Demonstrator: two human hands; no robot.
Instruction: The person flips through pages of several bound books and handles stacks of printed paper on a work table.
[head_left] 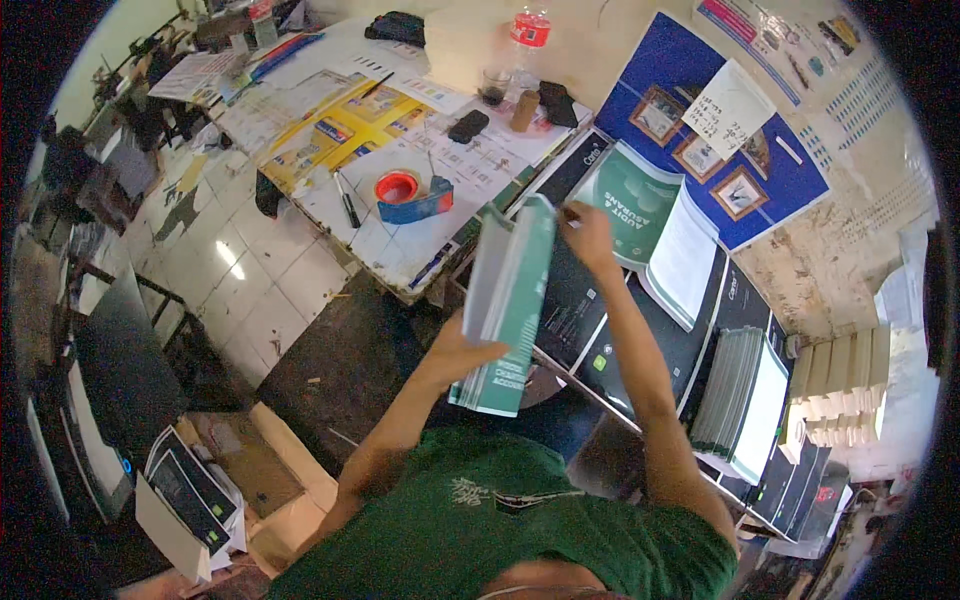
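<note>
head view: the person's left hand (463, 352) is closed around a thick bundle of green-covered paper booklets (528, 300), its thumb laid across the green face and its other fingers mostly hidden. the bundle is held up on end, slightly tilted, in front of the dark green shirt (430, 520), near the edge of the white, paper-strewn table (400, 250). the right hand (590, 238) is beside the bundle's upper right edge, fingers curled close together; whether they pinch anything or touch the bundle i cannot tell. beyond that hand, a green-and-white printed booklet (685, 262) lies spread on a black printed surface (572, 325), below a blue wall board with framed pictures (640, 75). farther right on the black surface is a neat stack of green-edged booklets (735, 405), near cream-coloured paper blocks (840, 380). on the table a red tape roll (397, 187) sits at a blue dispenser (418, 207), with a slim dark pen-like tool (347, 200) just left.
</note>
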